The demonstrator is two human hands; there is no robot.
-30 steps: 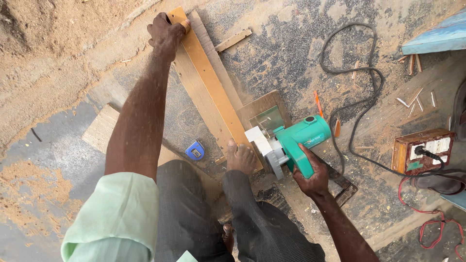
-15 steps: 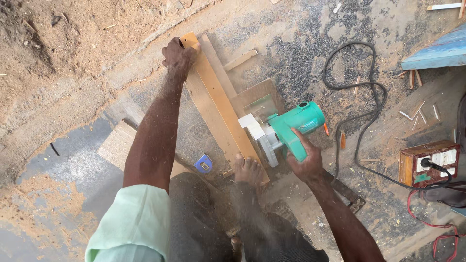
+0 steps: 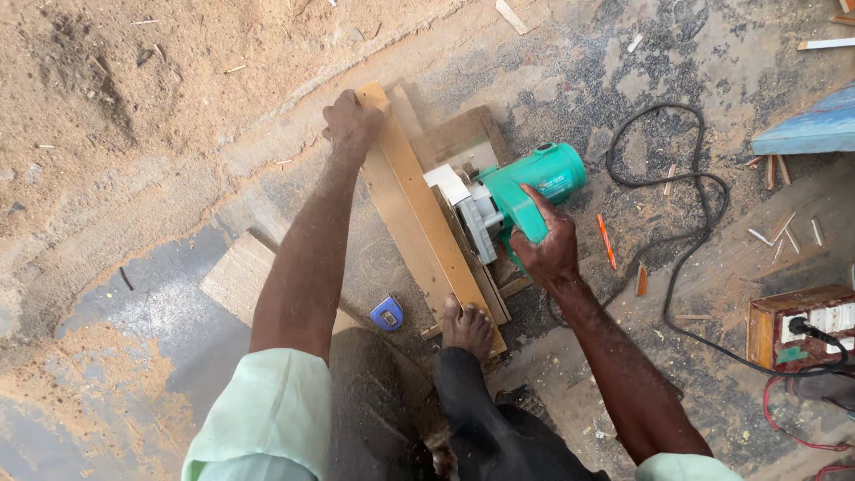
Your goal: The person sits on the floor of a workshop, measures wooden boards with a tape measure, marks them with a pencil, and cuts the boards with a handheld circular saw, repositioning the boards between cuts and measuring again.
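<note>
— Head view: my right hand [image 3: 545,254] is wrapped tight round the green circular saw [image 3: 517,200], mid-cut along the plank [image 3: 419,209] on the ground.

— And the left hand [image 3: 352,123]?

— Clamped on the plank's far end; my foot [image 3: 467,326] pins the near end. Next, I'd judge, a steady push forward.

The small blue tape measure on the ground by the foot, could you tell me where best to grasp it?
Grip the small blue tape measure across its two flat faces, coming straight down from above. It lies flat on open ground between the left arm and the bare foot, with free space around it.
</note>
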